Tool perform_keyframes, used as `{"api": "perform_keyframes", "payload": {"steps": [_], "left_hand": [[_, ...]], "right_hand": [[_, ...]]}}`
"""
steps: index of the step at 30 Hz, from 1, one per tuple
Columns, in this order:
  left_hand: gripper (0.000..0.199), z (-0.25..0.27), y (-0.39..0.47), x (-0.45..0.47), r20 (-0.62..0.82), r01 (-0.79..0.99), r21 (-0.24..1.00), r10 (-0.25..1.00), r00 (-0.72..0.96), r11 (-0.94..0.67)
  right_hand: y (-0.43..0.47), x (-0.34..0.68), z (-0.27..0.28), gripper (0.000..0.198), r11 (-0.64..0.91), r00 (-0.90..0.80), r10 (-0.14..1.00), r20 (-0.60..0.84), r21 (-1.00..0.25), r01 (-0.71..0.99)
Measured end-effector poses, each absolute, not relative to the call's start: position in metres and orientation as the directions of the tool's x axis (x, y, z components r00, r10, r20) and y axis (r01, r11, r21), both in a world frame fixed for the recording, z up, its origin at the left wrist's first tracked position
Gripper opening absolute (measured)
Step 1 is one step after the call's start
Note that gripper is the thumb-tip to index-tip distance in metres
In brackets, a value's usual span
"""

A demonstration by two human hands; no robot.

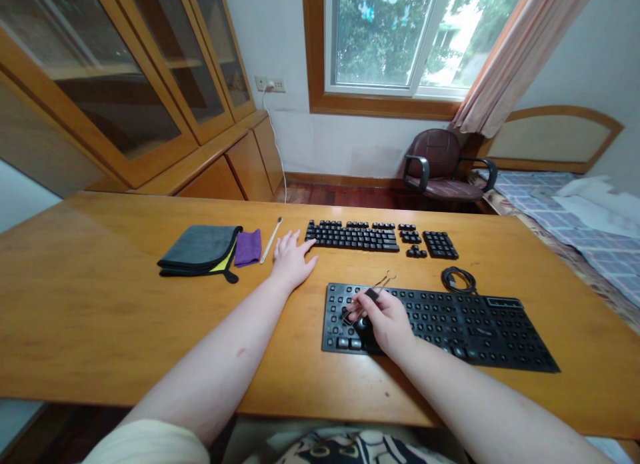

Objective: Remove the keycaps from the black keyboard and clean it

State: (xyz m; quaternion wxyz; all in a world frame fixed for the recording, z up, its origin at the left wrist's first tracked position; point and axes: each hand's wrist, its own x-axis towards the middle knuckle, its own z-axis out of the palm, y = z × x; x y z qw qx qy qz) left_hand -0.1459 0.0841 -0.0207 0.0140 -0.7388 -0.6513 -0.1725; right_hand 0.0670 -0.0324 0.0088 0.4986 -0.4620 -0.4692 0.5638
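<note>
On screen, my right hand [386, 317] pinches a wire puller [371, 294] over the keyboard [445, 321]; my left hand [291, 259] lies spread beyond its left end.

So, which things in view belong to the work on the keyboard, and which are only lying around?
Belong, it seems:
black keyboard, largely stripped
wire tool, held in the right hand
loose keycaps, laid out beyond the keyboard

Just lying about now:
grey cloth and purple cloth, untouched, though perhaps connected
white stick, beside the left hand
chair, in the background
</note>
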Motion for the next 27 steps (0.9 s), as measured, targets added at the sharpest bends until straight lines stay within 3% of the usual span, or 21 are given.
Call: {"api": "perform_keyframes", "payload": {"steps": [27], "left_hand": [[0.041, -0.0201, 0.0837, -0.1520, 0.295, 0.960, 0.242, 0.953, 0.065, -0.140]], "right_hand": [[-0.0330, 0.0673, 0.0084, 0.036, -0.059, -0.081, 0.996, -0.049, -0.991, -0.121]]}}
